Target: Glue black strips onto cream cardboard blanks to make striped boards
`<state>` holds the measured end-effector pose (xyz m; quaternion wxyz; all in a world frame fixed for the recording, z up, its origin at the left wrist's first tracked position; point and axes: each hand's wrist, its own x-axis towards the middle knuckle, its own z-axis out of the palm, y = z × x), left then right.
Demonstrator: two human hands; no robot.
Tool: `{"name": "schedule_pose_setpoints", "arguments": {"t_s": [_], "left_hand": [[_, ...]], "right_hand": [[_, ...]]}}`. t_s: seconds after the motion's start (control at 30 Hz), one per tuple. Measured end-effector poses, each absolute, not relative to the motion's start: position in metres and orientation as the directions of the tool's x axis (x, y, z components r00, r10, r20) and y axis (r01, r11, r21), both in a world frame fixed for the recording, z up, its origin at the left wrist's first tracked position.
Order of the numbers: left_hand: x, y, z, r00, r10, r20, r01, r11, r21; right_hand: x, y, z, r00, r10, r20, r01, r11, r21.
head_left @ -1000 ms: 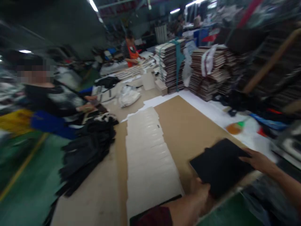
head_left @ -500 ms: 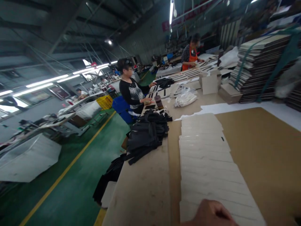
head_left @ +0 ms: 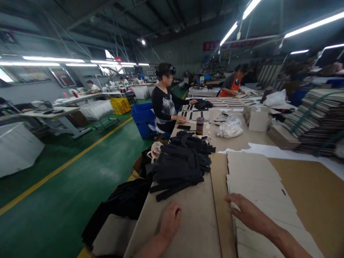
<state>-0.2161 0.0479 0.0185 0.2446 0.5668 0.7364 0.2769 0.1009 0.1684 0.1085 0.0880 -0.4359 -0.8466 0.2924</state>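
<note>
Overlapping down the table (head_left: pixel 196 225), pale sheets (head_left: pixel 264 188) lie beneath the open right hand (head_left: pixel 243 210).
Its fingers reach over their left edge; the left hand (head_left: pixel 171 220) curls near a pile of black strips (head_left: pixel 177 163), and whether it grips anything cannot be told. Farther off, a co-worker (head_left: pixel 163 102) is beside a blue bin (head_left: pixel 142 122).

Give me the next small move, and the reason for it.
Probably ease the left grip forward to the heap of black strips: I see nothing held in it, and the nearest strip ends lie just ahead of it on the table. The right grip is open at the left edge of the overlapping pale sheets, farther from the heap.
</note>
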Motion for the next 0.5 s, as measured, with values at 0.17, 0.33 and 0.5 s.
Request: {"name": "schedule_pose_setpoints", "arguments": {"t_s": [0.17,0.33,0.5], "left_hand": [[-0.236,0.062,0.009,-0.161,0.987,0.028,0.783,0.111,0.612],[-0.234,0.060,0.000,-0.137,0.990,0.029,0.809,0.095,0.580],[-0.238,0.064,-0.025,-0.081,0.996,0.033,0.867,0.054,0.495]], "right_hand": [[0.021,0.246,0.146,-0.626,0.773,-0.103,0.693,0.491,-0.527],[-0.024,0.338,0.143,-0.491,0.866,-0.090,0.816,0.421,-0.396],[-0.063,0.424,0.131,-0.346,0.938,0.000,0.908,0.335,-0.251]]}}
